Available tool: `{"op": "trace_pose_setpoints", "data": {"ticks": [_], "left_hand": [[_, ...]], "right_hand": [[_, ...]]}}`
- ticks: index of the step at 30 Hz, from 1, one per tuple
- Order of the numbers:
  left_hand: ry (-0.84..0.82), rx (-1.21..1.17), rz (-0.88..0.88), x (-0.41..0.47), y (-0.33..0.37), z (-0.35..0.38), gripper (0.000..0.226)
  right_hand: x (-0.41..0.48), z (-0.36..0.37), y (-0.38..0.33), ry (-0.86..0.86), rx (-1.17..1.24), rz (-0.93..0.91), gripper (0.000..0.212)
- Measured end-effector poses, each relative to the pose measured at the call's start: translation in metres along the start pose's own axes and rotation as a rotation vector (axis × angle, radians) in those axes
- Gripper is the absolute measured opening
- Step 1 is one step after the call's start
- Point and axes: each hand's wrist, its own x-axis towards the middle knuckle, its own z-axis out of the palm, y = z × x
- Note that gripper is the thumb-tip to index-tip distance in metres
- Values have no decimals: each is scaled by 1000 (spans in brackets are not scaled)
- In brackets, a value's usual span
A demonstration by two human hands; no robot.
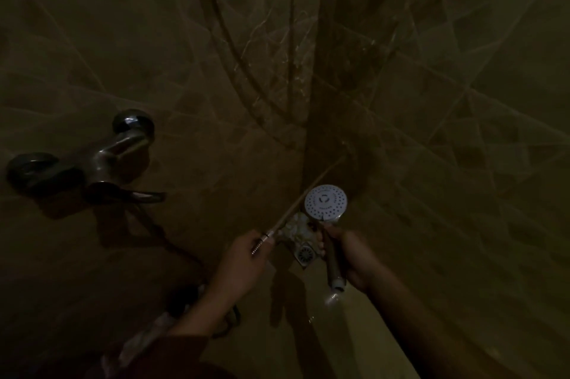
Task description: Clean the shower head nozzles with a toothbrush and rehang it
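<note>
The round white shower head (326,202) faces me, its nozzle face lit in the dark stall. My right hand (354,258) grips its handle, whose threaded lower end (336,286) sticks out below my palm with no hose on it. My left hand (246,258) pinches the metal end fitting of the shower hose (308,190), which runs up and right toward the wall corner. The hose end and the shower handle are apart. No toothbrush shows in this view.
A chrome mixer tap (120,150) with a lever juts from the tiled wall at left. A square floor drain (305,255) lies between my hands, beside a stained patch. Hose loops hang down the wall above. The light is very dim.
</note>
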Motion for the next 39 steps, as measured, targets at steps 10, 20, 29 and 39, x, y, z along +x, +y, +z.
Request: {"op": "trace_pose_setpoints", "data": {"ticks": [10,20,29,39], "left_hand": [[-86,185,-41,35,11,66,32],[-96,240,-76,66,29,81,34],[-83,317,-104,83,46,90,37],[-74,297,-126,86,67,97,36]], "right_hand": [[45,-18,-3,99,240,59,29],[91,-29,-2,107,136,81,31],[112,-22,2,128,162,113,30],[120,-27,9,127,177,124,29]]}}
